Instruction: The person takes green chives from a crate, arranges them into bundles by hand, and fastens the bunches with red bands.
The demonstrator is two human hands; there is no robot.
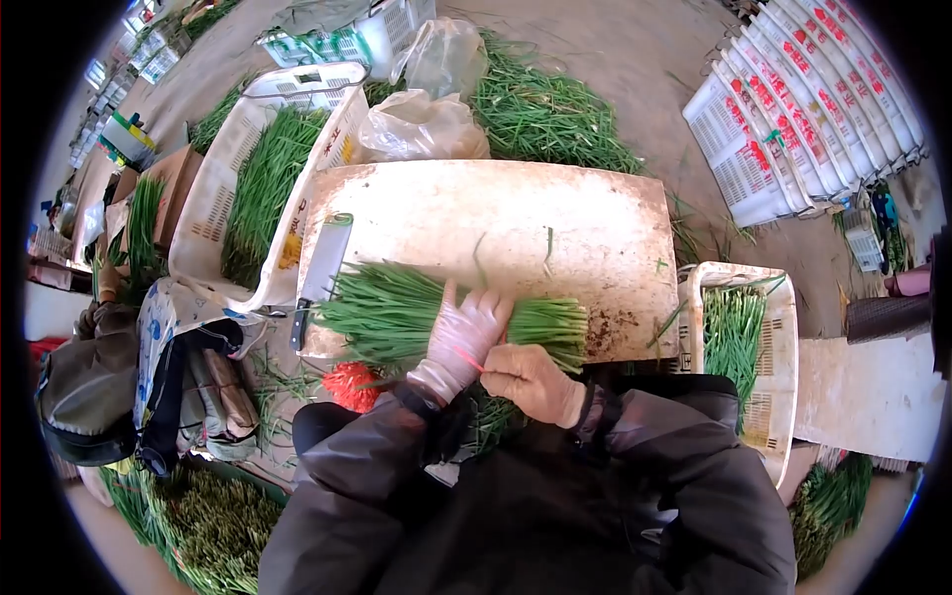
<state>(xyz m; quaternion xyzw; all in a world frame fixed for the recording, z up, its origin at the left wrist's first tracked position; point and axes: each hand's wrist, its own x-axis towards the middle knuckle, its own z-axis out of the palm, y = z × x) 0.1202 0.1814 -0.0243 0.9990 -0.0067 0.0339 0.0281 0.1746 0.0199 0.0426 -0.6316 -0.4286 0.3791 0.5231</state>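
Observation:
A bundle of green chives (392, 309) lies across the white board (436, 203), cut ends to the right. Over its middle, my left hand (462, 332), in a thin whitish glove, presses down with its fingers wrapped round the stalks. Just right of that wrist, my right hand (535, 382) in a tan glove pinches a thin red band (466, 357), which stretches across the back of the left hand. A cleaver (325, 260) with a dark handle rests at the board's left edge. Below the board's front edge sits a clump of red bands (352, 386).
Crates of chives stand left (211, 213) and right (776, 372) of the board. Loose chives (545, 104) and plastic bags (421, 127) lie beyond it. White crates (793, 109) are stacked at the far right. Another person (94, 382) sits at the left.

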